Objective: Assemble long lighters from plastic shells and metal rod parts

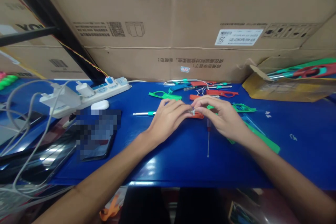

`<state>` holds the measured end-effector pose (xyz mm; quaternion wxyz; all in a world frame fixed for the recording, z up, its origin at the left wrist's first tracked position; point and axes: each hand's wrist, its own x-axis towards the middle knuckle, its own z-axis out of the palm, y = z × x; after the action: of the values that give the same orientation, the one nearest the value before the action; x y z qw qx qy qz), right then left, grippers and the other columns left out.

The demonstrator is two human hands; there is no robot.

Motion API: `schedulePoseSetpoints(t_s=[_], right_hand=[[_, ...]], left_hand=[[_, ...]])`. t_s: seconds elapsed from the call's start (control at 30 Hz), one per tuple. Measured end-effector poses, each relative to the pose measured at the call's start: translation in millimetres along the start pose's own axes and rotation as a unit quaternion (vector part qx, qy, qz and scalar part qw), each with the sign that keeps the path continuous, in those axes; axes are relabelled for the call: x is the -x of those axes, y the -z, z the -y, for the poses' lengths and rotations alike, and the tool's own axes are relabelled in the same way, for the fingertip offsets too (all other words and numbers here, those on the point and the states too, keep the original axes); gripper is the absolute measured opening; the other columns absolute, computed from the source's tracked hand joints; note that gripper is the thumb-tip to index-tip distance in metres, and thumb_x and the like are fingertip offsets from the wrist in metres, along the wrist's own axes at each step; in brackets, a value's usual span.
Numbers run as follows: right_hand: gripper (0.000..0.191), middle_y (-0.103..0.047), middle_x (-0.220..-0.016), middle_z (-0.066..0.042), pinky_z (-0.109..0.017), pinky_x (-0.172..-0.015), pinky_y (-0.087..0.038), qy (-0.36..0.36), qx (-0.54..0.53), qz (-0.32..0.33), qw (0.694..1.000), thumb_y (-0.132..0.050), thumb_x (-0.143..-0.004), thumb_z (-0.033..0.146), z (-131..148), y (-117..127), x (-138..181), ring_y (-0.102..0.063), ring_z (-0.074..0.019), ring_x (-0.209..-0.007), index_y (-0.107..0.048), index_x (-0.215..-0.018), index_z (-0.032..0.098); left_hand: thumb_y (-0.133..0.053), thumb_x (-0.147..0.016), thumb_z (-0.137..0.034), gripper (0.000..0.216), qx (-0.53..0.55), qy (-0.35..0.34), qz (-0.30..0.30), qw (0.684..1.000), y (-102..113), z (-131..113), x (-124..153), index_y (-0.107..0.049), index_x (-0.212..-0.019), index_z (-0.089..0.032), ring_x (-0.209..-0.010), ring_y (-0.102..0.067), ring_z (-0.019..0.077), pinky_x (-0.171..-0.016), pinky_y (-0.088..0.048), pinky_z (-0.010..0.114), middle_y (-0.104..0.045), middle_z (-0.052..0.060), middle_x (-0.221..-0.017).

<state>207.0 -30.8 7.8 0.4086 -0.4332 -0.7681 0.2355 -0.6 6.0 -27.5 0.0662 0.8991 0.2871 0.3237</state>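
Observation:
My left hand (168,117) and my right hand (223,115) meet over the middle of the blue table (183,168). Both pinch a small orange-red plastic piece (197,114) that lies on the table, with a tiny pale part between the fingertips. A screwdriver with a red handle (208,136) lies just in front of my right hand. A metal rod with a green sleeve (144,113) lies left of my left hand. Under my right wrist runs a green plastic strip (262,138).
Several green, red and blue plastic handles and metal rods (199,87) lie at the back by the cardboard boxes (183,24). A power strip with chargers (86,94), cables and a phone (97,133) sit left. An open box of parts (288,84) stands right.

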Motion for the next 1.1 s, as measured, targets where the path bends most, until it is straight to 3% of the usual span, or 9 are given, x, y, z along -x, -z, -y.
schedulePoseSetpoints(t_s=[0.4, 0.57, 0.83, 0.97, 1.1], right_hand=[[0.012, -0.073, -0.107, -0.005, -0.04, -0.096, -0.051, 0.006, -0.006, 0.012, 1.0, -0.06, -0.098, 0.029, -2.4, 3.0, 1.8, -0.067, -0.0245, -0.108, -0.069, -0.091, 0.025], [0.014, -0.072, -0.102, -0.005, -0.037, -0.084, -0.054, -0.04, -0.041, -0.014, 0.998, -0.057, -0.1, 0.031, -0.8, 0.2, 4.2, -0.068, -0.0217, -0.095, -0.065, -0.095, 0.022], [0.014, -0.069, -0.113, -0.005, -0.029, -0.062, -0.05, -0.027, -0.049, 0.02, 0.998, -0.056, -0.102, 0.03, -6.1, 1.1, 4.6, -0.06, -0.0124, -0.07, -0.064, -0.094, 0.021], [0.016, -0.07, -0.112, -0.006, -0.031, -0.069, -0.055, -0.013, -0.046, 0.029, 0.998, -0.056, -0.101, 0.03, -4.3, 2.5, 3.3, -0.065, -0.0165, -0.084, -0.066, -0.091, 0.021], [0.019, -0.07, -0.117, -0.007, -0.031, -0.07, -0.057, -0.026, -0.048, 0.036, 0.998, -0.054, -0.101, 0.029, -0.5, 1.2, 2.7, -0.067, -0.0168, -0.084, -0.065, -0.089, 0.021]], left_hand=[[-0.048, -0.105, -0.038, 0.026, -0.04, -0.015, -0.013, 0.999, 1.3, 1.0, -0.2, -0.067, -0.112, -0.021, -0.094, -0.062, 0.0188, -0.091, -0.035, 0.036, -0.073, 0.003, -0.107], [-0.049, -0.105, -0.036, 0.025, -0.047, -0.028, -0.029, 0.998, 3.4, 2.5, -0.4, -0.067, -0.116, -0.021, -0.096, -0.062, 0.0182, -0.091, -0.036, 0.036, -0.073, 0.003, -0.108], [-0.047, -0.106, -0.038, 0.028, -0.063, -0.038, -0.028, 0.997, 2.2, 3.2, -0.3, -0.067, -0.116, -0.021, -0.095, -0.061, 0.0185, -0.09, -0.038, 0.037, -0.073, 0.003, -0.108], [-0.048, -0.106, -0.035, 0.025, -0.079, -0.043, -0.038, 0.995, 1.0, 4.2, 0.4, -0.066, -0.116, -0.02, -0.096, -0.061, 0.0195, -0.091, -0.038, 0.037, -0.073, 0.003, -0.108], [-0.049, -0.106, -0.035, 0.024, -0.089, -0.052, -0.047, 0.994, 1.5, 4.0, 0.4, -0.066, -0.112, -0.019, -0.094, -0.06, 0.0205, -0.088, -0.039, 0.038, -0.073, 0.003, -0.107]])
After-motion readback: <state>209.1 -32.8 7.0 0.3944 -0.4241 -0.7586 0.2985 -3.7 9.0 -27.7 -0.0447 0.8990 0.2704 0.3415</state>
